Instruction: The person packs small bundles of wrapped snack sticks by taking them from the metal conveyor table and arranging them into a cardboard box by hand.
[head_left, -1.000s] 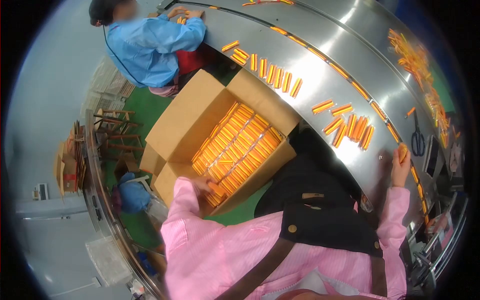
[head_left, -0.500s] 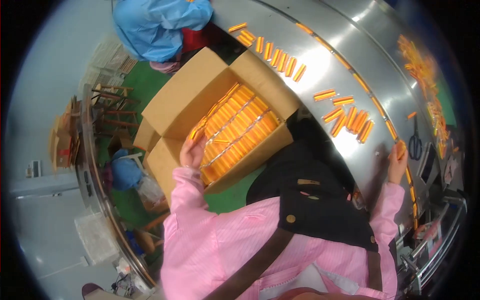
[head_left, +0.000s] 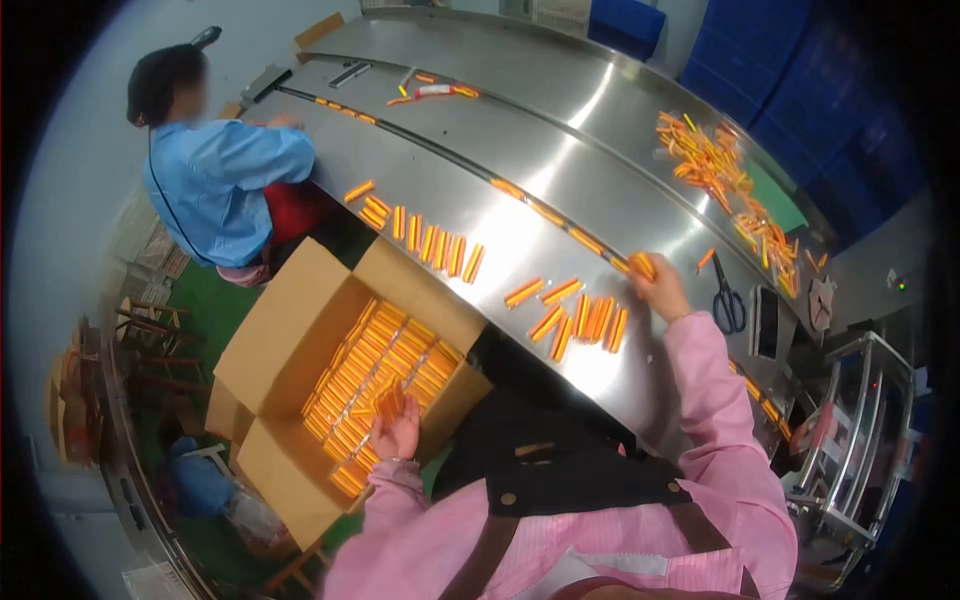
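While orange-yellow wrapped sticks [head_left: 345, 370] largely fill the brown cardboard box [head_left: 290, 320] at eight o'clock, others lie unboxed on the silver steel table [head_left: 430, 190]; left hand [head_left: 400, 437] and right hand [head_left: 668, 293] hold more between fingers

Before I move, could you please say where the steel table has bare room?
The table is bare between the dark track and the near orange packs, and between the track and the loose pile. The box and pile are crowded.

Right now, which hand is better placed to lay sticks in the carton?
Probably the left hand: it holds orange sticks over the open carton, while the right hand is over the metal table.
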